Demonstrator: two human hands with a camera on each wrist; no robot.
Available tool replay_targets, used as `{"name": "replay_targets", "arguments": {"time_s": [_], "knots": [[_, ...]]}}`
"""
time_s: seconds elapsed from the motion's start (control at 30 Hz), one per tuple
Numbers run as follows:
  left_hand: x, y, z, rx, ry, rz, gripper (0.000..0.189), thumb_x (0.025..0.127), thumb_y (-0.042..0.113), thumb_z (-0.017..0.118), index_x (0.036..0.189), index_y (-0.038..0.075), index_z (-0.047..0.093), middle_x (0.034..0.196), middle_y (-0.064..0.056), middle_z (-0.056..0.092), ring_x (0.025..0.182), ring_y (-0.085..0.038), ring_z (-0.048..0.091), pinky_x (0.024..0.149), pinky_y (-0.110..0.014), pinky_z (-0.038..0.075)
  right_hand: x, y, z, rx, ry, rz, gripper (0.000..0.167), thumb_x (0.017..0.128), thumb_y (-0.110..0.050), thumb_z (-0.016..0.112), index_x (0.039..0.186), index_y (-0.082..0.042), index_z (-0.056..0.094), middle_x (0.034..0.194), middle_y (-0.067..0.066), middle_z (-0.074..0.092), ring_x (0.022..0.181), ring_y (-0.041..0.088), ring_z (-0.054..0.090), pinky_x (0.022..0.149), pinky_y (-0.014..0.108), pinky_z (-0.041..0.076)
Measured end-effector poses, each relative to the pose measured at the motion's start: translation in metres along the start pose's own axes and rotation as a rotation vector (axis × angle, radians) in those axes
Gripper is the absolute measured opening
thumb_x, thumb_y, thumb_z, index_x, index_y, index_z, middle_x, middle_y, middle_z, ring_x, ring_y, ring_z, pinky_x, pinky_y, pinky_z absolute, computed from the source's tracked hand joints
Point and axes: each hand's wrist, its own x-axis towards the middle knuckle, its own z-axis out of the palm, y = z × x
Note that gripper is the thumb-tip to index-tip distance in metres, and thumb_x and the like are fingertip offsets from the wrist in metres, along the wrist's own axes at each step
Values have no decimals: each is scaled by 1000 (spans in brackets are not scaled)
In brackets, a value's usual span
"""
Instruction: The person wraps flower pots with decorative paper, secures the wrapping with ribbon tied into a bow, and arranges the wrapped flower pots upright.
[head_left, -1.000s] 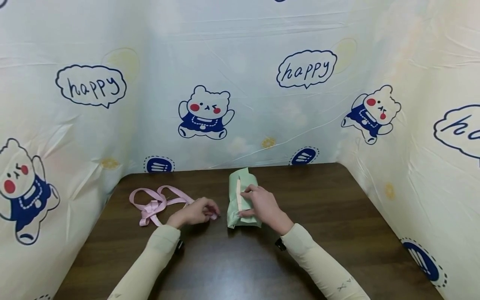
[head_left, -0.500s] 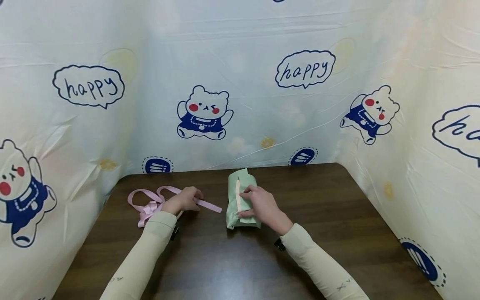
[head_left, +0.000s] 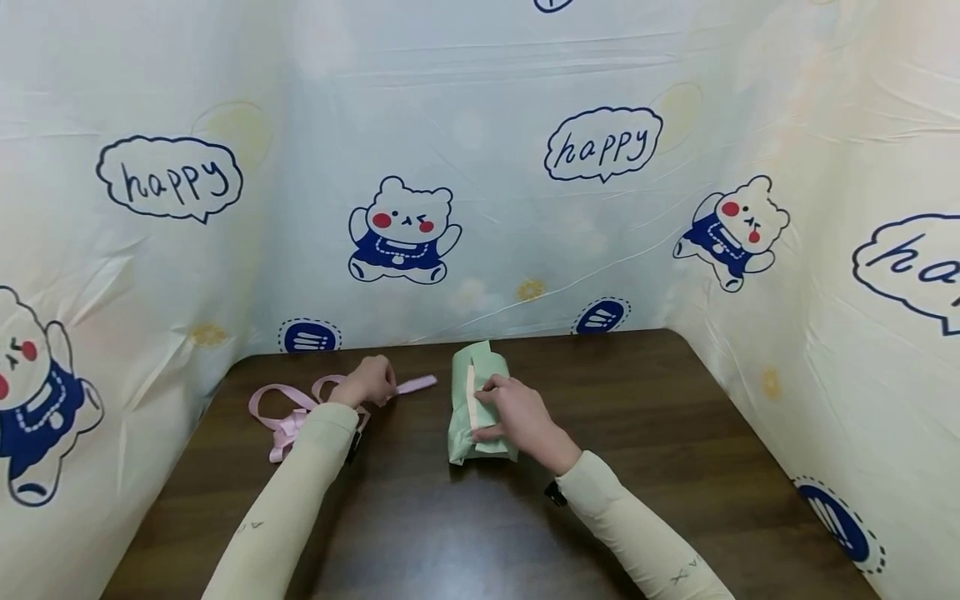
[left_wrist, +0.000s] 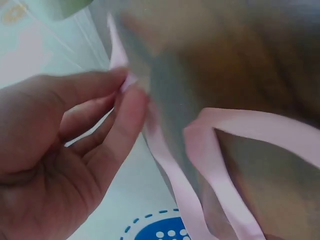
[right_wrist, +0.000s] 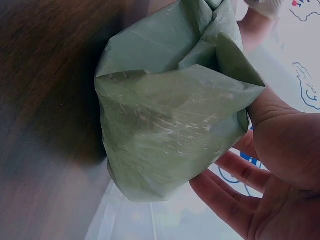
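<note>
I see L hand [head_left: 367, 382] pinching flat pink fabric ribbon [head_left: 417, 384], lower L of frame, further up-frame vs a sec ago; prob still being positioned, I'd judge. R hand [head_left: 528, 418], fingers apart, presses green paper-wrapped parcel [head_left: 486, 416], lower ctr.

High head view faces forward and down to the far edge of the table [head_left: 637, 400]; close, tilted wrist views share its pink ribbon [left_wrist: 224, 185] (left), green package [right_wrist: 155, 120] (right).

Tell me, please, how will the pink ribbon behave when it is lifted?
The pink ribbon is probably floppy, since it curves and folds into loops. It looks thin, so likely light. Being flat, it should hardly roll.
</note>
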Motion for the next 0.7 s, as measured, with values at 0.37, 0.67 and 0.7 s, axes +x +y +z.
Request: {"name": "replay_targets", "arguments": {"time_s": [0.37,0.67,0.7], "knots": [[50,17,2,-23,244,-30,44,92,-1,52,52,12,39,49,1,35,47,-15,32,49,-29,32,0,-1,1,-23,14,-14,69,73,-53,88,129,-15,72,117,0,65,104,20,64,77,38,58],[81,67,29,-342,236,313,31,105,6,51,131,1,67,121,-21,68,69,-34,60,65,-37,53,-1,2,-1,-38,26,-31,68,75,-54,86,129,-16,72,117,-1,65,104,20,65,76,37,58],[80,70,31,-373,229,328,34,106,5,48,136,3,64,127,-21,66,66,-36,58,63,-38,54,-1,2,-1,-38,26,-30,68,75,-55,85,129,-16,72,117,-1,65,104,20,65,76,36,58]]}}
